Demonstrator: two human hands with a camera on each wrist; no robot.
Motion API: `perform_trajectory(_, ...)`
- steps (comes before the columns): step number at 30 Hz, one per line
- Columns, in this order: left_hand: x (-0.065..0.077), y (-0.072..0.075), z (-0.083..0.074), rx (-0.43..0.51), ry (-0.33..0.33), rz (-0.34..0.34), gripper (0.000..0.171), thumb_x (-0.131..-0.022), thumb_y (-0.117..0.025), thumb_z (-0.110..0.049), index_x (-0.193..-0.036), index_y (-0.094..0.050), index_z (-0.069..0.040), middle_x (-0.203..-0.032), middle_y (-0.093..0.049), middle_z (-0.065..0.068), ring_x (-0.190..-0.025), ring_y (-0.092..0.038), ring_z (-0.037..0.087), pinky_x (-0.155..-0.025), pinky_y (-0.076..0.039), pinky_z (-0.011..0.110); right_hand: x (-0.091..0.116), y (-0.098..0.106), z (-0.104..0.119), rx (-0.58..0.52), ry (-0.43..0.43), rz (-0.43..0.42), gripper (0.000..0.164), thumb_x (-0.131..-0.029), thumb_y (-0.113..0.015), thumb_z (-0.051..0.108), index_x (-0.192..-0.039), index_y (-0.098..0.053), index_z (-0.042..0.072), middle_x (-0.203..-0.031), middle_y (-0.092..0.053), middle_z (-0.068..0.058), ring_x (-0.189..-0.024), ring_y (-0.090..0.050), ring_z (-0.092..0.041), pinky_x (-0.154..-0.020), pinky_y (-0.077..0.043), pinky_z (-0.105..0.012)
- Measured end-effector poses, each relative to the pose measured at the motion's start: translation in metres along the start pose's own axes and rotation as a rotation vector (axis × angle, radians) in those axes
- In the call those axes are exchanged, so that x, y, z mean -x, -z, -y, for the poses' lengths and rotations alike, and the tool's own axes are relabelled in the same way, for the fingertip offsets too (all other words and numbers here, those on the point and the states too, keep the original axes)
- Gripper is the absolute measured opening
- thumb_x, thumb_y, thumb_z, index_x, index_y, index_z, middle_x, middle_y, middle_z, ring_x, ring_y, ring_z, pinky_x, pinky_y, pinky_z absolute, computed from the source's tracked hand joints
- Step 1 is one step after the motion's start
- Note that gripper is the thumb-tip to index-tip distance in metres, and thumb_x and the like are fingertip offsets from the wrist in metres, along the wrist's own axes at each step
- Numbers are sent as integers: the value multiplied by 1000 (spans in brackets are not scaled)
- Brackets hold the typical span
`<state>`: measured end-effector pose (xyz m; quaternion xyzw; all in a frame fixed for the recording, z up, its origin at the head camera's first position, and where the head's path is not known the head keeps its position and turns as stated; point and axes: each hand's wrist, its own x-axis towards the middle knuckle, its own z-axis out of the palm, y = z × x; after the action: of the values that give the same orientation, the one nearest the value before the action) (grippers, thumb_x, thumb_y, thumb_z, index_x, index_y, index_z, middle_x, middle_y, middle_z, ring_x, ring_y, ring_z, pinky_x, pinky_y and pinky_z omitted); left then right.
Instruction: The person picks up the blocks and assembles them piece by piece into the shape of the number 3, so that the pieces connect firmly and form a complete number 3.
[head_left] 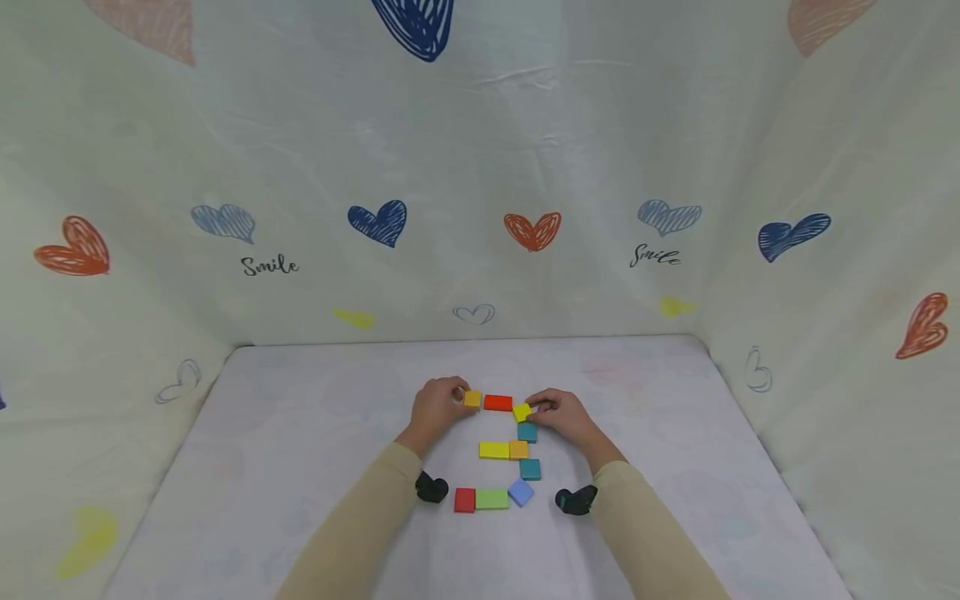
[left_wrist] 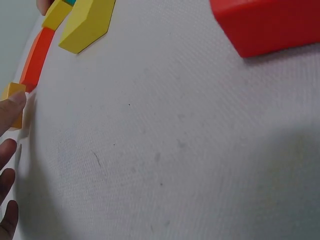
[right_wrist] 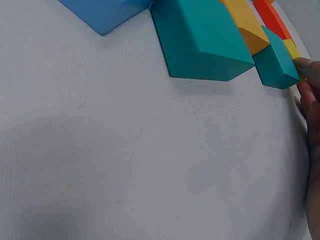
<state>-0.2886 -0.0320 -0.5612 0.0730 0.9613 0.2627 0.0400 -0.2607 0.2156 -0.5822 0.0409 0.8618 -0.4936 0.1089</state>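
At the far end of the block layout, my left hand [head_left: 440, 411] pinches an orange block [head_left: 472, 399], just left of a red block [head_left: 498, 403]. In the left wrist view the thumb lies on that orange block [left_wrist: 16, 107], and the other fingers are spread. My right hand [head_left: 564, 414] pinches a small yellow block [head_left: 522, 412] between thumb and fingers; it sits tilted at the red block's right end. A teal block [head_left: 527, 432] lies directly below the yellow one, and shows beside the fingertips in the right wrist view. Part of the yellow block is hidden by the right fingers.
Nearer me, a long yellow block [head_left: 494, 451] touches an orange block [head_left: 518, 451], with another teal block [head_left: 530, 470] below. A red block [head_left: 464, 500], a green block [head_left: 492, 499] and a turned blue block [head_left: 521, 492] form the nearest row. Heart-printed cloth [head_left: 465, 275] surrounds the white table [head_left: 300, 483].
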Motion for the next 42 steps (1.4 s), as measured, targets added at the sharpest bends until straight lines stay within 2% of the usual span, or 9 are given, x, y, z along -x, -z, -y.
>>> perform_trajectory(8, -3, -7, 4, -60, -15, -17, 37, -74, -86, -33, -104, -72, -17, -81, -57, -5, -80, -49, 17, -71, -44, 28, 0, -1, 0, 0, 10, 3, 24, -85, -76, 16, -108, -72, 15, -86, -61, -3, -81, -54, -22, -72, -49, -29)
perform_trajectory(20, -4, -7, 4, -76, -8, -37, 38, -73, -87, -34, -104, -72, -19, -82, -58, -5, -82, -48, 18, -74, -42, 32, -2, -3, 3, 10, 7, 8, 23, -85, -75, 15, -108, -72, 16, -88, -61, -3, -81, -53, -21, -72, -49, -29)
perform_trajectory(24, -3, -5, 8, 3, -9, -29, 38, -74, -86, -31, -108, -72, -18, -87, -60, -4, -85, -50, 18, -78, -44, 33, -3, -1, 4, 5, 2, 13, 24, -85, -75, 15, -108, -72, 16, -88, -61, -3, -81, -53, -22, -72, -49, -29)
perform_trajectory(28, -1, -2, 17, 179, -22, -7, 36, -78, -84, -24, -111, -72, -16, -93, -62, -3, -93, -53, 19, -87, -46, 36, -1, 1, 6, 4, -1, 14, 24, -85, -75, 15, -109, -72, 16, -88, -61, -3, -82, -53, -22, -73, -49, -29)
perform_trajectory(31, 1, 0, 22, 272, -29, 18, 35, -80, -82, -21, -113, -72, -14, -99, -63, -1, -98, -54, 20, -92, -46, 39, 0, 2, 7, 9, 3, 12, 24, -85, -75, 14, -108, -72, 16, -88, -61, -3, -81, -53, -22, -73, -49, -29)
perform_trajectory(36, 1, 1, 25, 291, -31, 32, 34, -82, -80, -19, -115, -73, -16, -105, -65, 0, -104, -55, 22, -95, -46, 39, 0, 1, 6, 0, 2, 11, 24, -85, -75, 14, -108, -72, 15, -87, -61, -4, -81, -53, -22, -73, -48, -29)
perform_trajectory(42, 0, -6, 28, 296, -46, 28, 30, -83, -79, -19, -113, -74, -18, -108, -65, -1, -106, -55, 21, -96, -45, 39, -1, 0, 2, 22, -4, -1, 23, -85, -75, 15, -108, -72, 16, -86, -61, -3, -81, -53, -22, -73, -48, -29)
